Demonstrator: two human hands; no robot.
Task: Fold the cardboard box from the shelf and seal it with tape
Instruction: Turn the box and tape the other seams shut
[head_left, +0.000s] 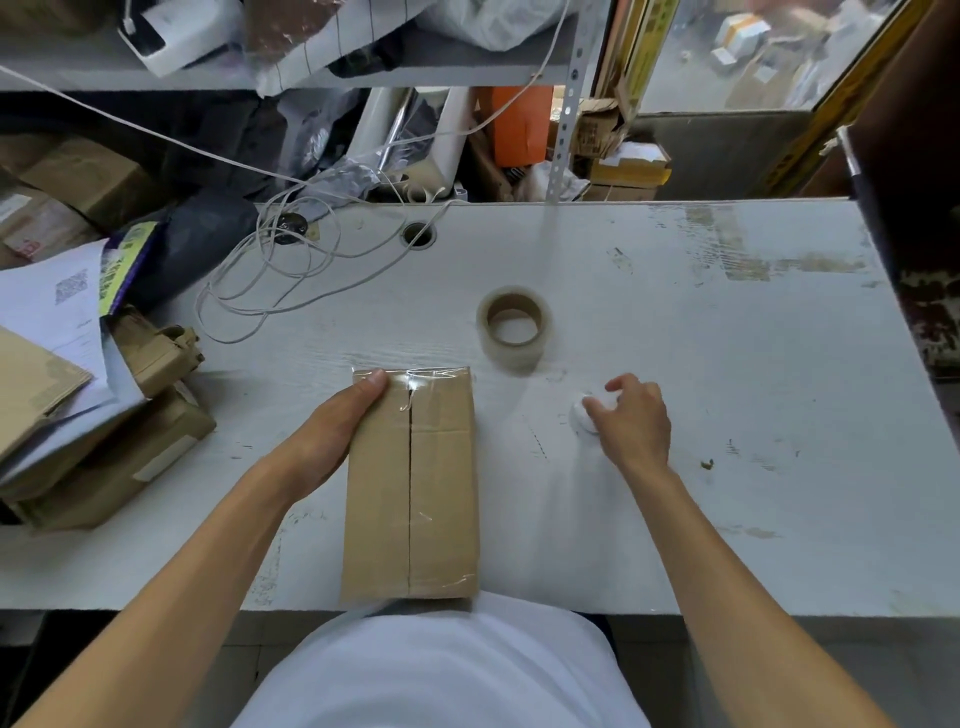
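Observation:
A brown cardboard box (441, 488) lies flat on the white table (727, 389), its flaps closed along a centre seam with clear tape across the far end and near end. My left hand (332, 426) grips its far left edge, thumb on top. A roll of clear tape (513, 326) lies flat just beyond the box's far right corner. My right hand (631, 415) is to the right of the box, fingers curled over a small white object (582, 413) on the table.
White cables (291, 270) coil at the back left by a cable hole (418, 235). Stacked cardboard boxes and papers (88, 405) crowd the left edge. A cluttered shelf (311, 73) stands behind the table.

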